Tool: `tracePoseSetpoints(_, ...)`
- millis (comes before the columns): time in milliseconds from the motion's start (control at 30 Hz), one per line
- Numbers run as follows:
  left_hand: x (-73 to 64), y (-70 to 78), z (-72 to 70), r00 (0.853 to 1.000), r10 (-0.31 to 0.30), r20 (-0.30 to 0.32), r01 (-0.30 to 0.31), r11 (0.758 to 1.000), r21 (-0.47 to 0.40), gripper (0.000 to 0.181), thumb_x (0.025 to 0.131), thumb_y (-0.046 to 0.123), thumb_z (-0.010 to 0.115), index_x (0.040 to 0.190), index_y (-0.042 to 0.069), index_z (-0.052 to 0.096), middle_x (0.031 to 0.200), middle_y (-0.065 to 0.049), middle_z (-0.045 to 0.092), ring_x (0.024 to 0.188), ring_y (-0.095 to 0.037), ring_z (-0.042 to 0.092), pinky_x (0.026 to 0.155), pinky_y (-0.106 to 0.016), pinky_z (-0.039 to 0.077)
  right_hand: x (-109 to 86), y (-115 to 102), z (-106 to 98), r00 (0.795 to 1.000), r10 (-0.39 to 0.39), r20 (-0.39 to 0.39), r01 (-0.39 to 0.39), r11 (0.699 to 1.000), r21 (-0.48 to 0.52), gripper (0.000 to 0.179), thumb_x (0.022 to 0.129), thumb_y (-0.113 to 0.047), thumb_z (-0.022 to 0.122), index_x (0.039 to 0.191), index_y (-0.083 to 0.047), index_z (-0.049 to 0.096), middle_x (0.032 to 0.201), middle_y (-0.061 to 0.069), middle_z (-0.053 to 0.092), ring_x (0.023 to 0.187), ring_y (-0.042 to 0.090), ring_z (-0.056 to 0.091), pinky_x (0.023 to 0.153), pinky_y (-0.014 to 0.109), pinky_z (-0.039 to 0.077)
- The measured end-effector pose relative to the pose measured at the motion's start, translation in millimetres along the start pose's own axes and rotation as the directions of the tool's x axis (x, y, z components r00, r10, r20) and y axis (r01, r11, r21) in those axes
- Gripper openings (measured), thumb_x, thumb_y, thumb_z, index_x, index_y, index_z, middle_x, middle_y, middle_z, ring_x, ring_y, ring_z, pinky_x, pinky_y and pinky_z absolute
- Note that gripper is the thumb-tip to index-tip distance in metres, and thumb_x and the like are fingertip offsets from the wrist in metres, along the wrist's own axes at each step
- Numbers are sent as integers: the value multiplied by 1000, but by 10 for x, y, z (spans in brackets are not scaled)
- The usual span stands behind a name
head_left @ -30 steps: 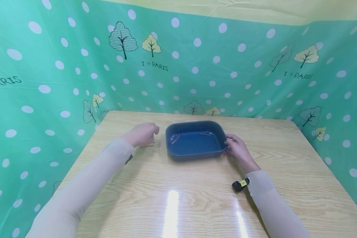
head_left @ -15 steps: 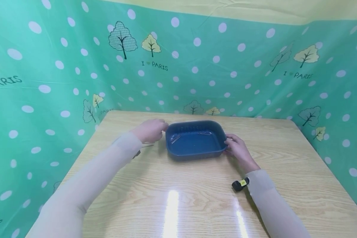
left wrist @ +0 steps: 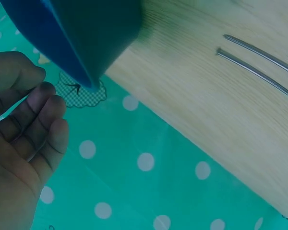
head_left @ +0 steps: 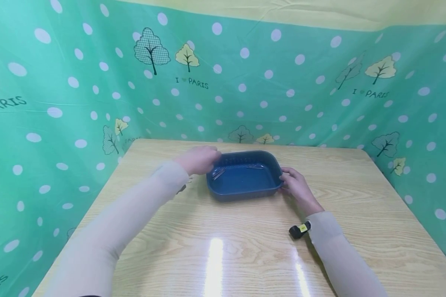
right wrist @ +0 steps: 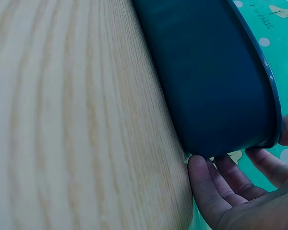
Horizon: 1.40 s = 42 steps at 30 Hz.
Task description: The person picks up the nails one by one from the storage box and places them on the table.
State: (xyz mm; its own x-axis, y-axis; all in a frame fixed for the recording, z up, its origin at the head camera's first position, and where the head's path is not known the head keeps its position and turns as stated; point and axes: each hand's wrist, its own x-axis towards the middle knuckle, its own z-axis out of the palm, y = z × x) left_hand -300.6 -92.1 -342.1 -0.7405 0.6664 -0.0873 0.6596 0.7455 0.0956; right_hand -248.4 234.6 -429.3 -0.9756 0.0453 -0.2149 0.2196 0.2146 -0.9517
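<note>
A dark blue plastic basin (head_left: 245, 194) sits toward the back of the table, with several thin metal nails (head_left: 219, 174) lying inside, some at its left end and some at the back right. Over the basin's left rim is my left hand (head_left: 200, 160), slightly blurred. In the left wrist view its thumb and fingertips curl toward each other, and whatever may be between them is hidden. My right hand (head_left: 297, 183) grips the basin's right end, thumb at the rim and fingers against the outer wall. Two loose nails, one nearer (left wrist: 255, 72), lie side by side on the table left of the basin.
The light wooden table (head_left: 252, 247) reflects bright light near its front. Green dotted cloth (head_left: 241, 103) hangs behind the table and along both sides. A small black device (head_left: 297, 232) is strapped at the right wrist.
My left hand has moved right and slightly away from me, from above the loose nails to over the basin's left rim. The right hand and the basin stay in place.
</note>
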Motion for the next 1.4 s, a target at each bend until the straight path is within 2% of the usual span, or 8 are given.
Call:
tracePoseSetpoints(167,56,56,-12,1000,27,-2,-27,1000,13,26,82,-2,62,104,10,64,91,0,63,82,-15,60,76,-26,54,8,7,0,1000,-3,5,3,1000,1,48,92,-14,45,140,-5,43,127,21,49,106,29,56,89,37,54)
tracePoseSetpoints(300,108,112,-27,1000,26,-2,-26,1000,11,26,82,-2,62,104,11,64,90,1,61,81,-14,58,74,-24,53,5,3,-3,1000,-2,6,2,1000,14,48,92,-14,45,139,-5,44,125,21,49,103,28,55,88,38,54)
tracePoseSetpoints(700,319,295,-57,999,46,-2,-46,998,44,22,84,1,61,98,17,64,87,6,58,77,-10,55,68,-20,49,4,5,-5,1000,3,0,-3,1000,-1,49,91,-16,45,139,-7,44,124,19,50,104,28,57,87,37,55)
tracePoseSetpoints(867,435,338,-40,999,48,-7,-48,998,36,20,85,3,60,99,18,62,89,4,60,77,-9,55,68,-18,48,-3,-4,-11,1000,2,7,-2,1000,7,49,91,-16,45,139,-7,44,127,19,49,105,29,55,89,39,54)
tracePoseSetpoints(1133,581,372,13,995,92,-41,-90,995,48,19,84,2,58,95,17,63,85,4,61,74,-12,54,65,-21,47,9,7,-8,1000,2,3,-2,1000,6,47,92,-15,46,138,-6,45,127,20,50,104,28,56,88,38,54)
tracePoseSetpoints(1233,632,392,33,996,80,-36,-79,996,40,20,85,2,58,97,17,64,85,5,60,75,-11,55,66,-21,48,10,10,-5,1000,2,-1,-2,1000,4,46,92,-15,46,137,-6,46,126,20,51,103,27,57,87,38,55)
tracePoseSetpoints(1400,725,413,74,995,93,-18,-93,996,-10,23,85,2,61,104,12,65,88,4,61,79,-12,57,70,-22,50,2,12,-9,1000,-2,9,2,1000,5,48,91,-16,45,138,-7,45,126,19,49,104,28,53,90,40,53)
